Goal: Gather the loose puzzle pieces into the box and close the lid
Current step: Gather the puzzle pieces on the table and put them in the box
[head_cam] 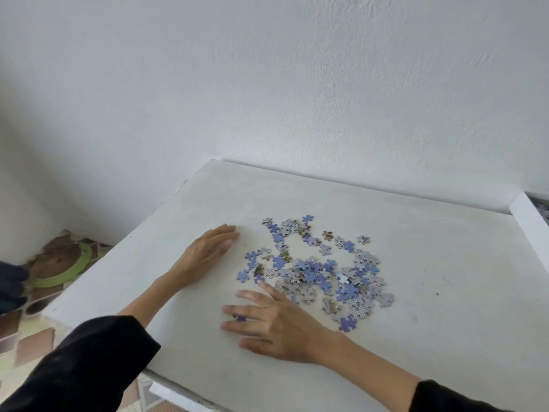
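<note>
Your left hand [205,255] and right hand [274,324] lie flat, fingers straight (holding nothing), beside the puzzle pieces [319,273].

Table [445,263]: far edge against the wall [267,84].
Puzzle pieces [320,272]: scattered on the table about its middle, well apart from the box.
Box [528,221]: at the table's right edge near the far right corner, partly out of view; some pieces lie in it.
Left hand [205,257]: flat on the table, just left of the pieces.
Right hand [273,325]: flat on the table, before the pieces, toward the near edge.
Single piece [240,318]: under the right hand's fingers.
Ring [64,272]: on the floor, beyond the table's left edge.
</note>
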Tool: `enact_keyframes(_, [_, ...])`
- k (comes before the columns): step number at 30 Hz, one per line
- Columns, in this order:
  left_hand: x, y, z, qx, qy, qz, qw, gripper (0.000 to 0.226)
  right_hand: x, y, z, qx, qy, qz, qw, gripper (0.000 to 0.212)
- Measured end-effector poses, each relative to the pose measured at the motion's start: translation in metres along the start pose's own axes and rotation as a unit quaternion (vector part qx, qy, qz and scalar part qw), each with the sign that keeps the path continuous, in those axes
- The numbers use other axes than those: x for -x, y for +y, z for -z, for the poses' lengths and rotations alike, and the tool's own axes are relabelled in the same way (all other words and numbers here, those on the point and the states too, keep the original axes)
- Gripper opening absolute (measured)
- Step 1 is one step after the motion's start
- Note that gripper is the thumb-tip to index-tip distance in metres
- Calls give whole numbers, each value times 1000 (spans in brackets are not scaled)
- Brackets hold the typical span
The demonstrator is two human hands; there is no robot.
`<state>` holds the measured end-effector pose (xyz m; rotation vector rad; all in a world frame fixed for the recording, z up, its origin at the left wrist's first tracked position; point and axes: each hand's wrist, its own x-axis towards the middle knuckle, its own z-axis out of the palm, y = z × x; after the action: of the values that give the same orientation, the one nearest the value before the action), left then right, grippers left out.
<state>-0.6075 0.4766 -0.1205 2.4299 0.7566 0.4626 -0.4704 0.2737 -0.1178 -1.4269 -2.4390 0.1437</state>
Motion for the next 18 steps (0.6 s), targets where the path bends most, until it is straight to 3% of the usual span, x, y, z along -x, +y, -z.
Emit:
enact_keyframes(3, [-1, -1, -1, 1, 9, -6, 1000, 37, 2, 0, 3, -18, -55, -7, 998, 47])
enact_keyframes(7, [-1, -1, -2, -5, 14, -5, 1000, 36, 11, 0, 0, 115, -8, -26, 993, 43])
enact_keyframes(12, [1, 2, -2, -26, 4, 10, 1000, 37, 23, 10, 9, 165, 27, -111, 980, 44])
enact_keyframes(14, [3, 8, -3, -44, -10, 11, 999, 46, 28, 15, 17, 158, 11, -163, 974, 45])
enact_keyframes(18, [12, 25, -16, -67, -69, -25, 995, 89, 48, 27, 28, 67, 28, -229, 971, 60])
